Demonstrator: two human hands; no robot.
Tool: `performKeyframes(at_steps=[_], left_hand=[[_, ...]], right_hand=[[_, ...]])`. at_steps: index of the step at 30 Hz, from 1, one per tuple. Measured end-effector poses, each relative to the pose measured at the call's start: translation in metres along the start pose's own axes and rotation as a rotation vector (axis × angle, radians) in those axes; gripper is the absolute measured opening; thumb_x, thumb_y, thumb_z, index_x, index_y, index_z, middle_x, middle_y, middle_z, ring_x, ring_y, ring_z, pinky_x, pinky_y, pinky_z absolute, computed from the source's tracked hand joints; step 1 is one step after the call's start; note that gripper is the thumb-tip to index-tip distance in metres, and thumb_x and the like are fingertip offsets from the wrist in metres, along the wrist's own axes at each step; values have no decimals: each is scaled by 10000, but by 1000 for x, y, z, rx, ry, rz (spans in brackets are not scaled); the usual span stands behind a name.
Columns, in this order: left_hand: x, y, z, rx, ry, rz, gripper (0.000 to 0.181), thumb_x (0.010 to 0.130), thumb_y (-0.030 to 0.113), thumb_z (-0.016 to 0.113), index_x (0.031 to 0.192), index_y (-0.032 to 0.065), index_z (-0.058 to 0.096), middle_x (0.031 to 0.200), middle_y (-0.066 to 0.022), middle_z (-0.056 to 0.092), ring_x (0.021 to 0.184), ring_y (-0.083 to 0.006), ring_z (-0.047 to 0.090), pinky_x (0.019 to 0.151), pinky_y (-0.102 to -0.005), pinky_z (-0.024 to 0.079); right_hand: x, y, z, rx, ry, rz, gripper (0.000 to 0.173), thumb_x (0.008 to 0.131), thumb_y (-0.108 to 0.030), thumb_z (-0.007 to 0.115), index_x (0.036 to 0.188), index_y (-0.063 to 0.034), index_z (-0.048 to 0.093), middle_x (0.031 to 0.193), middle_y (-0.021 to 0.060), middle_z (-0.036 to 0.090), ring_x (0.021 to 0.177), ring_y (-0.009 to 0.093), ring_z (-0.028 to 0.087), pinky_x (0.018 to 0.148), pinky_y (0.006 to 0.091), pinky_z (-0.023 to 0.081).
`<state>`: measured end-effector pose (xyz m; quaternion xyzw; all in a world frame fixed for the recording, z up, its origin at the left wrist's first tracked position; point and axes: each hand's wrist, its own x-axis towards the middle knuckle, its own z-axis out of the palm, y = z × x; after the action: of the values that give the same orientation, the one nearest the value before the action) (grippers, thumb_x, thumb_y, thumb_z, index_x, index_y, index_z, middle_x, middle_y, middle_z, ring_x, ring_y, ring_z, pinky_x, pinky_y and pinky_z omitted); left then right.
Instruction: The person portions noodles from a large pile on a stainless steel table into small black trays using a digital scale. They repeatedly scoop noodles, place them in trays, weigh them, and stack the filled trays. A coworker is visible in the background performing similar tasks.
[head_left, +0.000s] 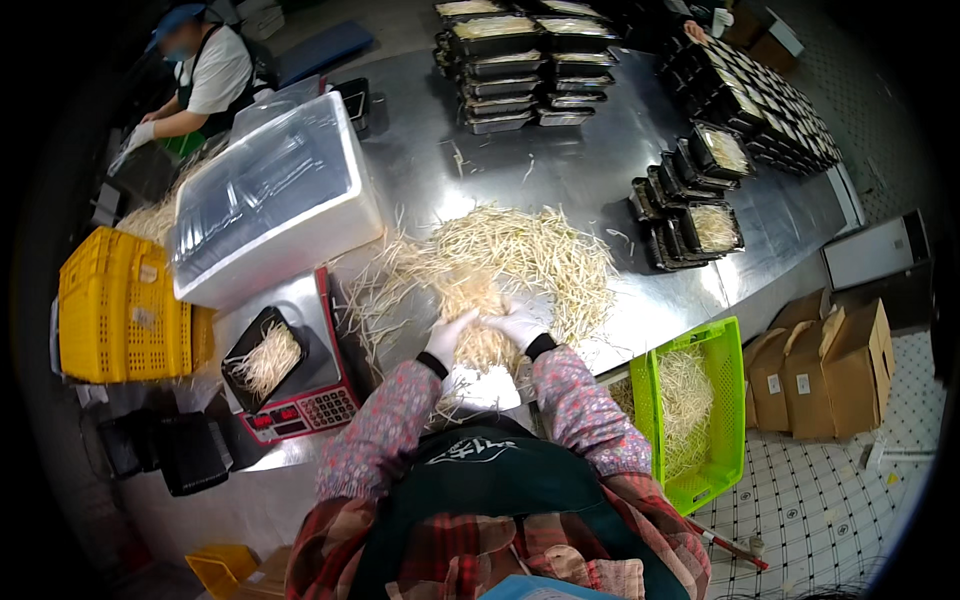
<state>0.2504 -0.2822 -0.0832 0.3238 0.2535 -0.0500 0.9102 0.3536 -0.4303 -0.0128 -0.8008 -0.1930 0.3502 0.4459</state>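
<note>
Both my hands wear white gloves and meet at a bunch of bean sprouts (480, 304) near the table's front edge. My left hand (450, 336) lies on the bunch's left side and my right hand (516, 327) on its right side; the fingers curl into the sprouts. A larger heap of bean sprouts (525, 240) spreads behind and to the right of them. To the left, a black plastic tray (238, 367) with sprouts in it sits on a red digital scale (324, 409).
A white foam box (300, 259) and a yellow crate (127, 307) stand left. Stacked sprout trays (502, 67) and further trays (712, 229) are on the steel table (405, 161). A green crate (739, 420) of sprouts is right. A co-worker (214, 75) works at upper left.
</note>
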Motion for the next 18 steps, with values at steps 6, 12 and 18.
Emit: performKeyframes(at_steps=[6,12,18], left_hand=[[-50,26,-12,179,122,123,433,838,172,651,1218,-9,548,1099,-86,634,952,-177,626,817,-314,511],[-78,33,-42,152,216,160,352,876,154,628,1179,-17,578,1123,-56,624,944,-159,609,788,-289,500],[-86,17,-91,104,331,198,274,900,85,571,1151,-24,591,1041,-72,649,908,-169,635,780,-298,521]], right_hand=[[21,37,3,602,-118,18,604,748,-164,801,1262,22,544,1053,86,673,971,146,616,896,282,466],[11,57,-12,612,132,66,573,814,-64,712,1306,49,443,1090,88,654,981,156,631,885,279,482],[12,112,-24,328,274,-10,440,840,-142,711,1230,9,575,1116,53,649,982,118,590,909,253,441]])
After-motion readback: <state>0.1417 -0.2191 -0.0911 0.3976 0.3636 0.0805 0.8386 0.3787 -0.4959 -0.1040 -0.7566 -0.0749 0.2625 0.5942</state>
